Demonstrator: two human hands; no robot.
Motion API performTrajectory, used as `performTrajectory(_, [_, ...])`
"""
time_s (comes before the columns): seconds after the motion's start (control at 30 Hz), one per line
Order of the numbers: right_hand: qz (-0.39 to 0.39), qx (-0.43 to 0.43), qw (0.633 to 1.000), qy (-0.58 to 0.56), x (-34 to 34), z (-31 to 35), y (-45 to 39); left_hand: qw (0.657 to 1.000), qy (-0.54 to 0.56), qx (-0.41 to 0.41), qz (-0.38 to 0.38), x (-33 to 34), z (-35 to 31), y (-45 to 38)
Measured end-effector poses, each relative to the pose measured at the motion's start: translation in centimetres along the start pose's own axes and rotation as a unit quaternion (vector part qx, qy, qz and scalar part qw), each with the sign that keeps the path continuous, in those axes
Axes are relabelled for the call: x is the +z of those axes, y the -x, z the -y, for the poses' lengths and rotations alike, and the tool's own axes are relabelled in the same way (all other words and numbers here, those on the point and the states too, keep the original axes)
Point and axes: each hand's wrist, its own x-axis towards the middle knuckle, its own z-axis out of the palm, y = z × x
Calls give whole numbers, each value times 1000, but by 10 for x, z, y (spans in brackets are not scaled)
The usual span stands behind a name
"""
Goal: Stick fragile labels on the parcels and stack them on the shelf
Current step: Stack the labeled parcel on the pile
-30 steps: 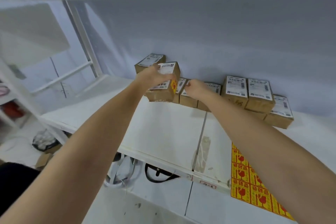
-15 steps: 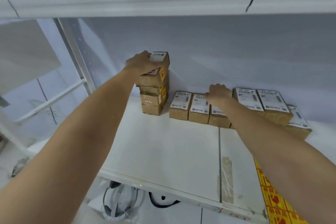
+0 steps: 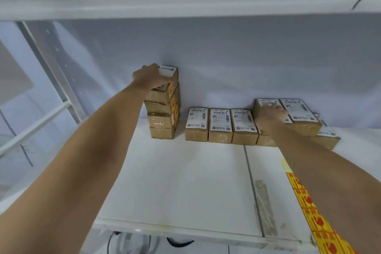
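My left hand (image 3: 151, 79) grips the top parcel (image 3: 168, 76) of the stack; my right hand (image 3: 271, 118) rests, seemingly loose-fingered, on a raised parcel (image 3: 266, 105) beside the row (image 3: 220, 126).

Stockroom/packing area: white metal shelf (image 3: 185, 181), barcoded parcels (image 3: 220, 126), fragile-label sheet (image 3: 321, 222).

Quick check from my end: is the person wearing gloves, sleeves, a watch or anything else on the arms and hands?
Nothing worn that shows. The left hand and right hand are bare, with no gloves, and no rings or tape can be made out. Both forearms are uncovered as far back as the frame shows, with no sleeves, watch, wristband or cables visible.
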Motion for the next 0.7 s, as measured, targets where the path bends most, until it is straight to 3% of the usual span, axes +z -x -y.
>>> performTrajectory(0.27, [36,34,999,7,7,-12,-4,1000,21,-7,18,16,8,-10])
performTrajectory(0.7, [13,26,1000,11,8,-16,-8,999,36,-23,4,24,3,-16])
